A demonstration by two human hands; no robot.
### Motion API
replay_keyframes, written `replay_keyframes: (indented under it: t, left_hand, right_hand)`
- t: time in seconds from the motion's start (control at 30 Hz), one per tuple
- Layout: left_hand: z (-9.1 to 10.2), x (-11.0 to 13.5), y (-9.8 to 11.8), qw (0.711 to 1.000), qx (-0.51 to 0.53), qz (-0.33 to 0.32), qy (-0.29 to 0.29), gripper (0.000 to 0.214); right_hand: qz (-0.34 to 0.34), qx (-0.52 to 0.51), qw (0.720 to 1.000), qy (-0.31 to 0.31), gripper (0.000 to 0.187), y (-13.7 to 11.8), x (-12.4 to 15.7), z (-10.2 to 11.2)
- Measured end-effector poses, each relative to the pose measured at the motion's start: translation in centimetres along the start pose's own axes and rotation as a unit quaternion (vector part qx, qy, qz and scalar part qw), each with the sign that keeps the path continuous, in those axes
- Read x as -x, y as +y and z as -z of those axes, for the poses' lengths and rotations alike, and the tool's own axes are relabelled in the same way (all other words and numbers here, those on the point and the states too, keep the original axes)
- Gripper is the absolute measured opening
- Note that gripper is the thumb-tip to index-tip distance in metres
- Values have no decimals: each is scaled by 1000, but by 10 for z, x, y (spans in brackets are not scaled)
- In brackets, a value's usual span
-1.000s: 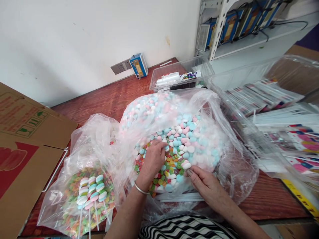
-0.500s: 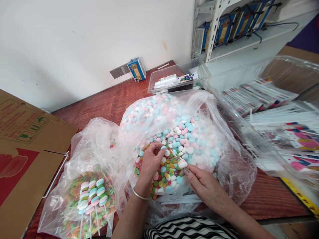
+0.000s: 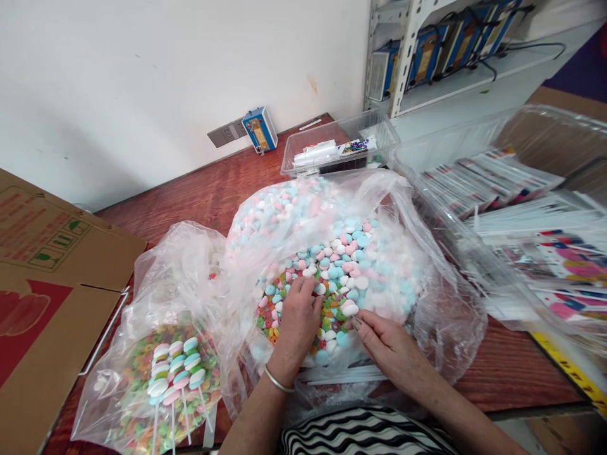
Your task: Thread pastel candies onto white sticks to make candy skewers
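Observation:
My right hand is closed, thumb and fingers pinching a partly threaded candy skewer just beside its candies. White and pink pieces and some green show at that end; the stick itself is mostly hidden by the fingers. Bent over the loose candies, my left hand has its fingers close together and pointing down. Its fingertips are partly hidden, so what they pinch cannot be made out. A white candy lies right by them. Under both hands an opened clear bag holds pastel candies and colourful gummy rings.
Several finished candy skewers lie on a bag of gummies at left, beside a cardboard box. Clear bins with printed packets stand at right. A small tray and a blue device sit at the back.
My left hand has turned over and shifted slightly right, its fingers now down in the candies; the blue-white candy it pinched is hidden. My right hand and the skewer have barely moved.

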State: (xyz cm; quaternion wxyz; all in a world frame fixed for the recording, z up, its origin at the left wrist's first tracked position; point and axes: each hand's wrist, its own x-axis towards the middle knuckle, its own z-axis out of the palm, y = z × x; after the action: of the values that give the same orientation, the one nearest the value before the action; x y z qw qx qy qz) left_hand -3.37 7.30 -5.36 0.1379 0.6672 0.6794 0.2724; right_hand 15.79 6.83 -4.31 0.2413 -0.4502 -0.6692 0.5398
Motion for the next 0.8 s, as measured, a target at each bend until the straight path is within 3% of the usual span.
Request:
replay_keyframes:
  t: [0.1, 0.3, 0.5, 0.8]
  left_hand:
    - [-5, -4, 0, 999, 4, 37, 19, 21]
    - [-3, -16, -4, 994, 67, 82, -9, 12]
    - [-12, -10, 5, 997, 27, 43, 66, 14]
    - [-10, -12, 4, 999, -19, 26, 12, 14]
  right_hand:
    - [5, -13, 1000, -5, 30, 4, -1, -2]
    - [-4, -14, 1000, -5, 30, 9, -1, -3]
    - [-9, -14, 1000, 1, 29, 7, -1, -3]
    - [-8, -11, 1000, 4, 28, 9, -2, -3]
